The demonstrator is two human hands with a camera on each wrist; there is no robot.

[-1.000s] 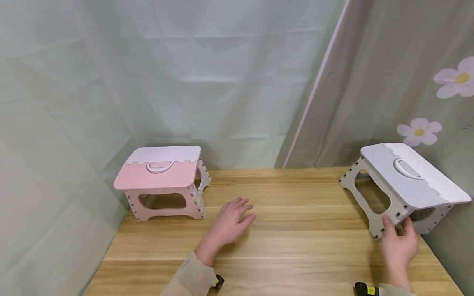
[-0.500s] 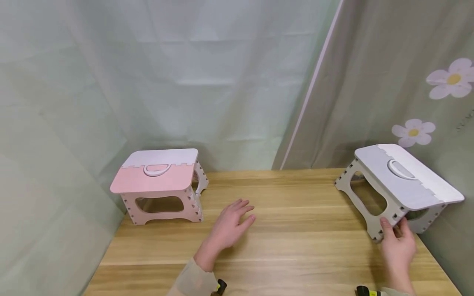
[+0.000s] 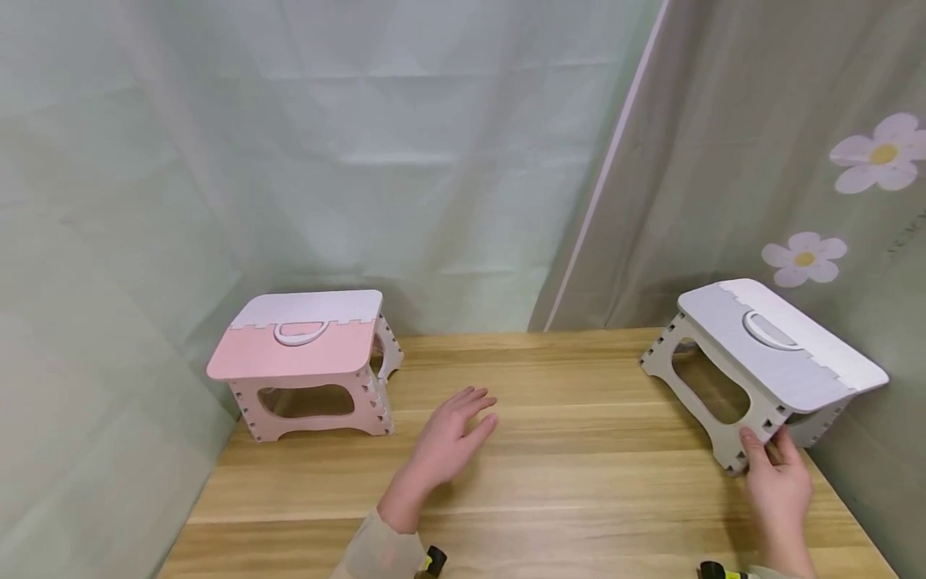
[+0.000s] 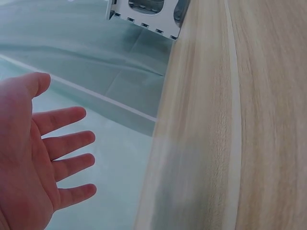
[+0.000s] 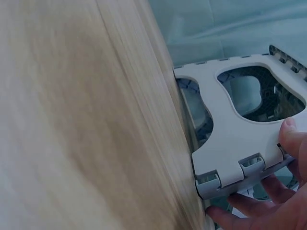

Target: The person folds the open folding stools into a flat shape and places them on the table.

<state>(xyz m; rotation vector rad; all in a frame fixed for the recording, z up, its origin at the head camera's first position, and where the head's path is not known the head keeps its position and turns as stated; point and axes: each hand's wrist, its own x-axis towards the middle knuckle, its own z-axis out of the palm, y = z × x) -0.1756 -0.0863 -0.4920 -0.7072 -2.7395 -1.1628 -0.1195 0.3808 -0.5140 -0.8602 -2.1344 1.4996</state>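
Observation:
A grey and white folding step stool (image 3: 767, 346) stands at the right of the wooden table, set at an angle. My right hand (image 3: 780, 482) grips its near leg corner, thumb on the outer panel and fingers around the edge; the right wrist view shows the thumb (image 5: 290, 136) against the leg panel (image 5: 230, 124). My left hand (image 3: 452, 438) hovers over the middle of the table, holding nothing, its fingers spread in the left wrist view. To its left stands a pink and white folding step stool (image 3: 300, 346), apart from the hand.
The wooden table (image 3: 564, 498) runs back to a pale green curtain (image 3: 405, 161). A darker curtain with printed flowers (image 3: 805, 259) hangs close behind the grey stool. Another curtain borders the table's left edge.
The grey stool has shifted slightly left within my right hand's grip. My left hand stays nearly in place. The head view has turned a little, so the pink stool appears slightly further left.

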